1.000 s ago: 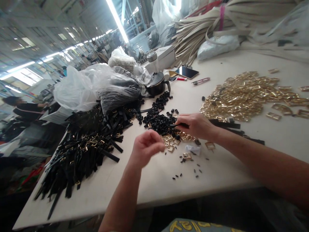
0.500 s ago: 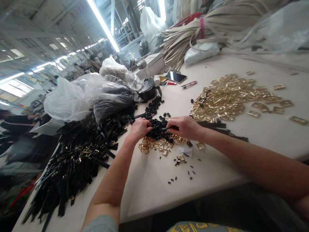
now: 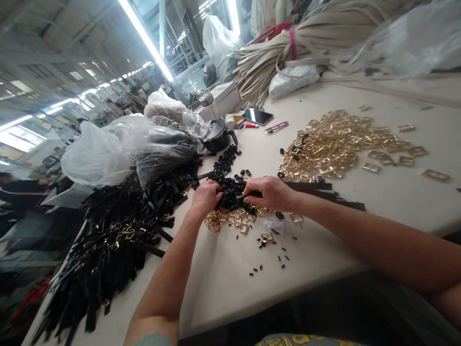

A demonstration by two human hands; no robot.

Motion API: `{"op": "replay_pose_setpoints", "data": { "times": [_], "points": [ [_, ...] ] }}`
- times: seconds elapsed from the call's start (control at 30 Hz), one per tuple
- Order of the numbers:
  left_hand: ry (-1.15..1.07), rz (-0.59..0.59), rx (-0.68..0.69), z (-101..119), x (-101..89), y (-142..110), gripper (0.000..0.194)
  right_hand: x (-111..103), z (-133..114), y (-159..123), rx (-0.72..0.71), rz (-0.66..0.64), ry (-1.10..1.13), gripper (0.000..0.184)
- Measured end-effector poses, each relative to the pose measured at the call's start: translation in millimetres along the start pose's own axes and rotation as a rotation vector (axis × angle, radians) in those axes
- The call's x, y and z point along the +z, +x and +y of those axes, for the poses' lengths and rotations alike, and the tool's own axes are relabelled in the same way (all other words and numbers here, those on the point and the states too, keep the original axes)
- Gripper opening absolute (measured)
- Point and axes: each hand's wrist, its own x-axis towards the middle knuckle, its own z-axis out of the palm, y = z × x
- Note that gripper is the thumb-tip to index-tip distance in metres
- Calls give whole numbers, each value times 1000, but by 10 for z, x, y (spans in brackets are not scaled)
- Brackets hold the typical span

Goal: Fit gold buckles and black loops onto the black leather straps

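My right hand (image 3: 271,192) is closed in a pinch on a black strap (image 3: 254,194), whose short end shows between thumb and fingers. Just left of it lies a heap of small black loops (image 3: 230,190). My left hand (image 3: 208,198) is at the heap's left side, fingers bent and pressed together; what they hold, if anything, is hidden. Gold buckles (image 3: 237,221) lie loose just below the heap. More black straps (image 3: 313,188) stretch out beyond my right wrist.
Black straps with gold buckles (image 3: 118,240) are piled at left, under filled plastic bags (image 3: 158,149). A gold buckle pile (image 3: 331,144) lies at right. Behind are a black-lidded pot (image 3: 216,136), a phone (image 3: 258,116), red thread snips (image 3: 276,127) and a beige strap bundle (image 3: 259,67).
The view has shifted slightly, moving the table contents a little left. My hands stay by the loop heap, and more of the strap end shows in my right hand.
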Motion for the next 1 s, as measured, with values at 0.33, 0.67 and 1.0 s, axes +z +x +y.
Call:
{"op": "replay_pose_setpoints", "data": {
  "times": [0.33, 0.67, 1.0],
  "points": [
    [-63, 130, -199, 12, 82, 73, 14, 39, 19, -4, -60, 1, -81, 9],
    [-1760, 200, -684, 241, -19, -554, 27, 26, -76, -28, -166, 129, -52, 14],
    [-2136, 110, -714, 762, 179, -675, 19, 67, -177, -67, -223, 180, -81, 15]
  ]
}}
